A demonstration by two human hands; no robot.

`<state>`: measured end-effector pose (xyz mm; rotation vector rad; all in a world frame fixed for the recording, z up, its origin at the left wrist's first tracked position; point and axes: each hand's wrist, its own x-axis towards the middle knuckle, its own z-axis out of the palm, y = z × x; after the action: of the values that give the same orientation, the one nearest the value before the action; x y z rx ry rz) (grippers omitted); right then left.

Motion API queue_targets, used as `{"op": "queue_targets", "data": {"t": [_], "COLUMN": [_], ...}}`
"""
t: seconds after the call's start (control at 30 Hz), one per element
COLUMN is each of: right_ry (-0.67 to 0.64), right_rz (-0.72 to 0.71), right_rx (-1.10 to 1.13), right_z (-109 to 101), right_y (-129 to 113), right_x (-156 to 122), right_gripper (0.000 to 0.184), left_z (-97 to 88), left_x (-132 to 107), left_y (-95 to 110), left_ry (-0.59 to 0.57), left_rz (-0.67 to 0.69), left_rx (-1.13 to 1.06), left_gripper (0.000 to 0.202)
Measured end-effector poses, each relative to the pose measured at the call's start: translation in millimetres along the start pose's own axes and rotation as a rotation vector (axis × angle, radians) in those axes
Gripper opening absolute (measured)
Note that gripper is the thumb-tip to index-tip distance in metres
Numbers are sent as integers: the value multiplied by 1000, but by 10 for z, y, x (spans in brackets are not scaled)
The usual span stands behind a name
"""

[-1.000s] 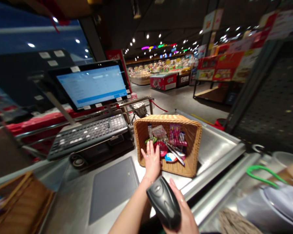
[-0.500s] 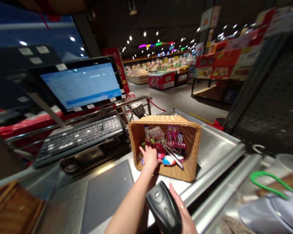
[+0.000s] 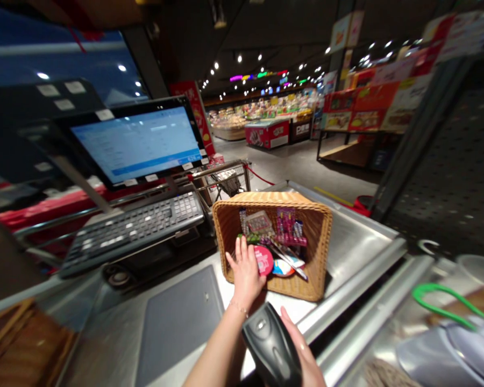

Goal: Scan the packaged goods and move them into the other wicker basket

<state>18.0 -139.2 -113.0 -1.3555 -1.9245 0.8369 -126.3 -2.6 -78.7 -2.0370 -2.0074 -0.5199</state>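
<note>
A wicker basket (image 3: 322,252) lies tipped with its mouth toward me on the metal counter. Inside are several small packages, among them a round pink-red pack (image 3: 263,260), a blue and white pack (image 3: 283,267), purple packets (image 3: 285,223) and a clear plastic box (image 3: 260,222). My left hand (image 3: 247,269), fingers spread, is at the lower left of the basket's mouth, beside the round pack; whether it touches that pack I cannot tell. Nearer to me, my right hand (image 3: 304,355) is wrapped round a black barcode scanner (image 3: 271,341); some of its fingers are hidden behind it.
To the left stand a monitor (image 3: 139,141) and a black keyboard (image 3: 139,228). A grey flat panel (image 3: 179,325) is set in the counter. At the right are a metal rail (image 3: 371,301) and a grey-lilac container (image 3: 443,349) beside a green loop (image 3: 443,293).
My left hand has drawn back slightly toward me and its fingers have straightened. More of the round pink-red pack shows. The scanner and my right hand are nearly unmoved.
</note>
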Motion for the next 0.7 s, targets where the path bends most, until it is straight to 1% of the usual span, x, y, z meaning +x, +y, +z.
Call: {"op": "queue_targets", "data": {"t": [0.07, 0.1, 0.2, 0.23, 0.3, 0.4, 0.47, 0.53, 0.6, 0.7], "right_ry": [-64, -97, -143, -143, -143, -120, -83, -66, -72, -76], "right_rz": [62, 96, 178, 196, 207, 230, 246, 239, 219, 192], "right_rx": [120, 185, 342, 373, 418, 464, 459, 433, 412, 403], "right_z": [-13, -19, -10, 6, 57, 170, 254, 332, 392, 422], "right_y": [29, 24, -59, -102, -192, -300, -341, -372, -413, -529], "right_x": [2, 1, -7, -11, -25, -52, -69, -83, -96, -124], "right_gripper": [72, 70, 46, 45, 54, 74, 80, 74, 64, 57], "left_z": [-111, -171, -345, -397, -489, -613, -690, -763, -831, -937], "left_x": [-149, -226, -445, -513, -635, -788, -871, -942, -1002, -1077], "left_y": [-39, -67, -182, -227, -317, -439, -514, -594, -681, -805], "left_ry": [50, 66, 98, 111, 140, 181, 200, 221, 247, 278], "left_rz": [-24, -46, -101, -117, -147, -191, -222, -251, -271, -278], "left_rx": [-26, -39, -85, -95, -99, -85, -80, -75, -67, -48], "left_gripper": [71, 70, 70, 71, 70, 70, 70, 70, 71, 72]}}
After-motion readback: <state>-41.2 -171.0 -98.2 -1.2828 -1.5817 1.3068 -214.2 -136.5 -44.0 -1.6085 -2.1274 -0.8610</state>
